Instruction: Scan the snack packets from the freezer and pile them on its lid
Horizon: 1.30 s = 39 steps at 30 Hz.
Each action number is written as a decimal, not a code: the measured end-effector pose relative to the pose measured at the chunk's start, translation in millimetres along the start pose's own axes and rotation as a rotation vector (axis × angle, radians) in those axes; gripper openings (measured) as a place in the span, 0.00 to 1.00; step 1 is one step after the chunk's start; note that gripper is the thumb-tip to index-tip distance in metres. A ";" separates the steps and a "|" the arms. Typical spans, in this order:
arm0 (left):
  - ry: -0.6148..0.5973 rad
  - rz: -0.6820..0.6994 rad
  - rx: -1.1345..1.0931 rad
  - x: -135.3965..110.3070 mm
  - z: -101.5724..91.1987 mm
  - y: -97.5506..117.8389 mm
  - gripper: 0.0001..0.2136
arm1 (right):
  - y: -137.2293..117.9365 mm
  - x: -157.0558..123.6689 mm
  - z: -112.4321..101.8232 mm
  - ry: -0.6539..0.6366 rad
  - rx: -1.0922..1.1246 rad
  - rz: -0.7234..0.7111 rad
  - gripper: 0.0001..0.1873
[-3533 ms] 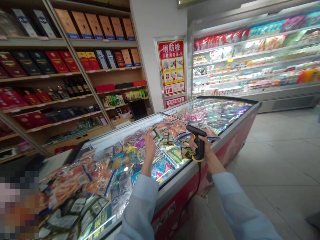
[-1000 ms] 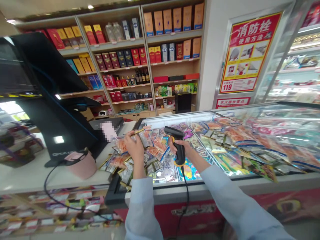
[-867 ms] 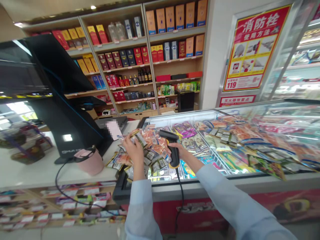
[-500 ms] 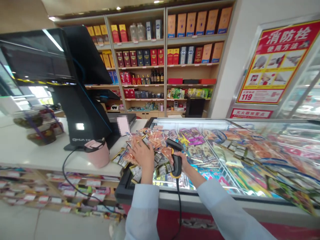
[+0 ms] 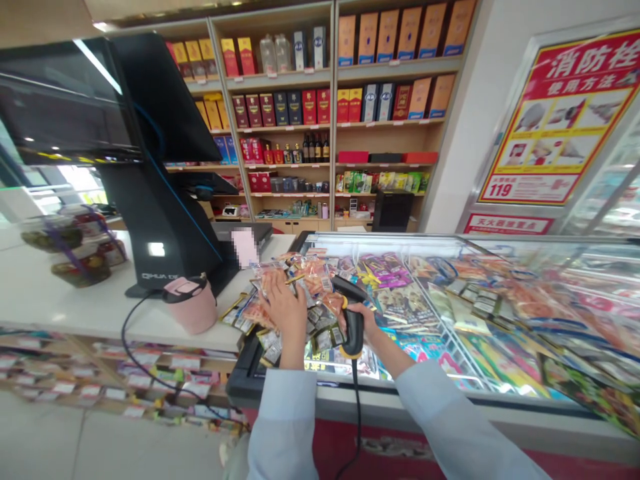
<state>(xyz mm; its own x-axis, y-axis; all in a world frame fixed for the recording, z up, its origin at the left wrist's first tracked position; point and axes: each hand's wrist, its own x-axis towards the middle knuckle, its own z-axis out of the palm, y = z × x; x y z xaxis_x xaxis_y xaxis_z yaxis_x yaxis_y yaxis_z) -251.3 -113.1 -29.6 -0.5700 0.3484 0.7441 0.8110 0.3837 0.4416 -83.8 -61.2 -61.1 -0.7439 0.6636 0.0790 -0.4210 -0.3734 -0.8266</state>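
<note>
The right hand [image 5: 364, 320] is grasping a black handheld scanner [image 5: 354, 327] by its handle, and the scanner is above the near side of the freezer [image 5: 377, 399], with its cable [image 5: 358, 407] hanging down in front. The left hand [image 5: 285, 305] lies with spread fingers upon a heap of packets [image 5: 316, 277] at the left corner of the freezer, next to the white bench [image 5: 145, 323]; whether it grips one packet, I cannot tell. As for the progress, I judge that the handling is in the middle: many packets are gathered in this heap, while another group of packets [image 5: 485, 303] lies well apart at the right, seemingly upon the glass. Which ones are already scanned and which are left, the view does not show.
</note>
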 end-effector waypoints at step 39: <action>-0.289 0.325 -0.368 -55.8 -15.3 150.1 0.15 | -143.7 -187.6 -83.4 0.616 0.048 -0.251 0.11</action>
<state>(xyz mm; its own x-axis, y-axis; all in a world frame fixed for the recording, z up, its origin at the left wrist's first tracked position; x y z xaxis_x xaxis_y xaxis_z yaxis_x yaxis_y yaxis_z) -95.7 -88.1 2.9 -0.2545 0.6385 0.7264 0.9135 -0.0878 0.3972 159.5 -77.9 -3.5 -0.1941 0.9778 -0.0788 -0.5756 -0.1786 -0.7980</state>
